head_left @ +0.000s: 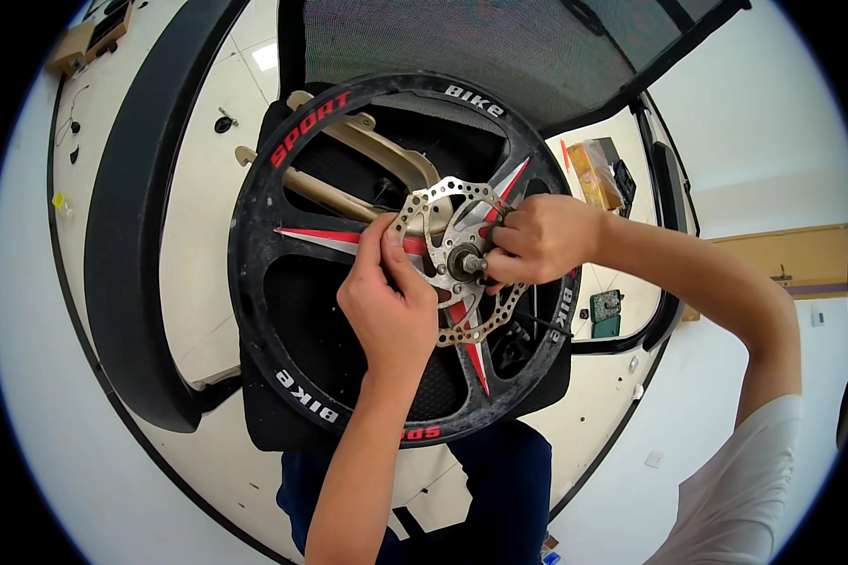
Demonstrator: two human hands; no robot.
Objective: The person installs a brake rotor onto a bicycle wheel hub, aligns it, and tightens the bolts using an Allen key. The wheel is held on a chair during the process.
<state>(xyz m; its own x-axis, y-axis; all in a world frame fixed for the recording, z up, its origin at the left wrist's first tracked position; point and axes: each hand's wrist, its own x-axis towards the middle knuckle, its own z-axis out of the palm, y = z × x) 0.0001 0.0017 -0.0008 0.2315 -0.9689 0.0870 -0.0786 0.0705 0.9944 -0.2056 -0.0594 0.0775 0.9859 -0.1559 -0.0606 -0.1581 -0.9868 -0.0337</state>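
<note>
A black spoked bicycle wheel (252,254) with red and white spoke accents lies flat on a black chair seat. On its hub sits a silver perforated brake disc (471,333), with the threaded axle end (472,265) standing up at its centre. My left hand (389,297) pinches the disc's left edge between thumb and fingers. Over the disc's right side, my right hand (546,240) is closed beside the axle; whatever its fingers grip is hidden. A gold-coloured metal fork (322,192) shows beneath the wheel, through the gaps between its spokes.
The chair's black armrest (127,226) curves along the left, and its mesh backrest (443,52) rises at the far side. Beyond the right armrest, a yellow package (594,174) and a dark green case (606,313) lie on the tiled floor. A cardboard box (89,42) stands far left.
</note>
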